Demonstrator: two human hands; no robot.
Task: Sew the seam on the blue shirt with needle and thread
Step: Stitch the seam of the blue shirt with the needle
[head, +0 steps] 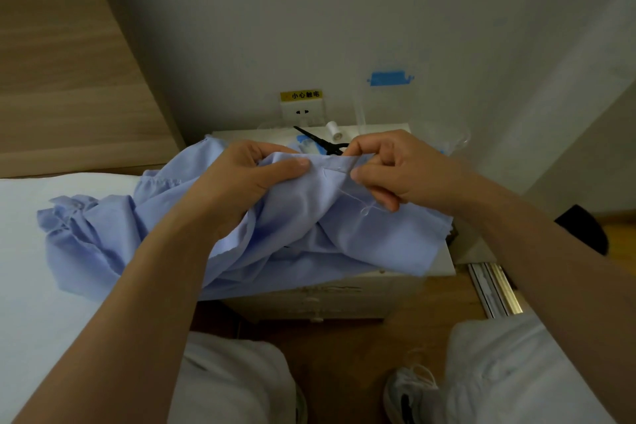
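Observation:
The light blue shirt (303,234) lies bunched over a white bedside cabinet (444,262) and spills onto the bed at the left. My left hand (241,182) grips a fold of the shirt, thumb pressed along its seam edge. My right hand (395,169) pinches the same seam edge just to the right, fingertips curled together. A thin white thread (358,198) hangs in a loose loop from the seam below my right hand. The needle itself is too small to make out.
Black scissors (320,143) and a white thread spool (332,130) lie on the cabinet top behind the shirt, below a wall socket (303,112). A white bed (41,268) fills the left. My knees and a white shoe (409,392) are at the bottom.

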